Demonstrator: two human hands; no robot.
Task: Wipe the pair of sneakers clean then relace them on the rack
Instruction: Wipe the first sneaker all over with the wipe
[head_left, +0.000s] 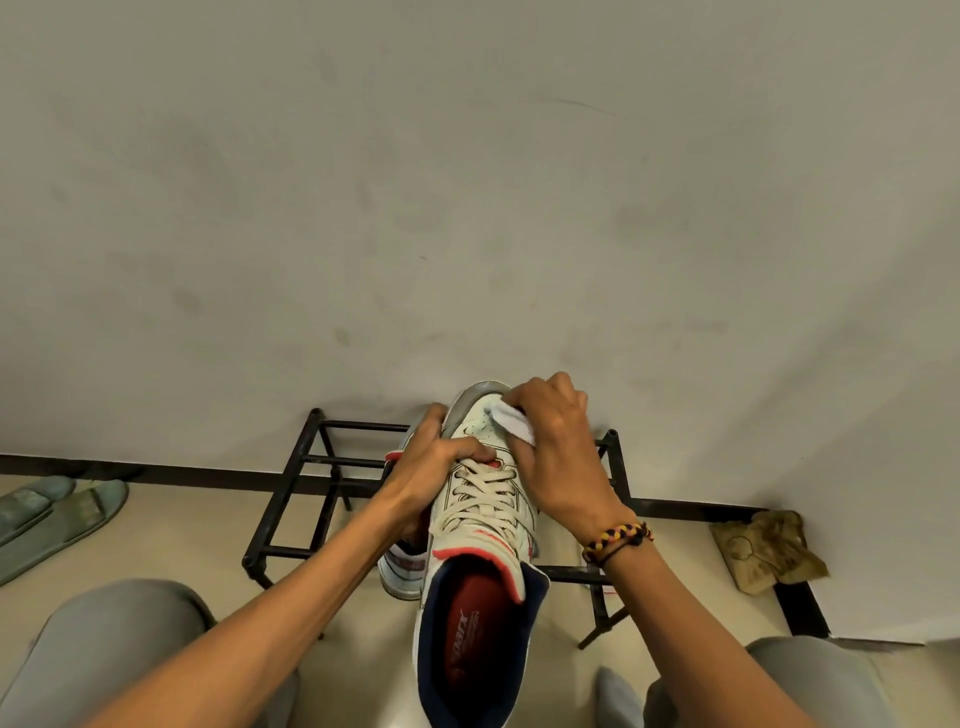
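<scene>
Sneaker (483, 499), white with red trim, sits at lower centre of the frame above a black metal rack (291, 499). Left hand (436, 467) grips its laced side; right hand (561, 452) pinches a white cloth (511, 421) against the toe.

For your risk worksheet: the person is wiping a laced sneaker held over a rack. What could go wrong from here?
1. The sneaker is held above the rack by the left hand alone; a hard wipe might knock it loose.
2. The cloth in the right hand covers only the toe; the laces look grimy and may be missed.
</scene>
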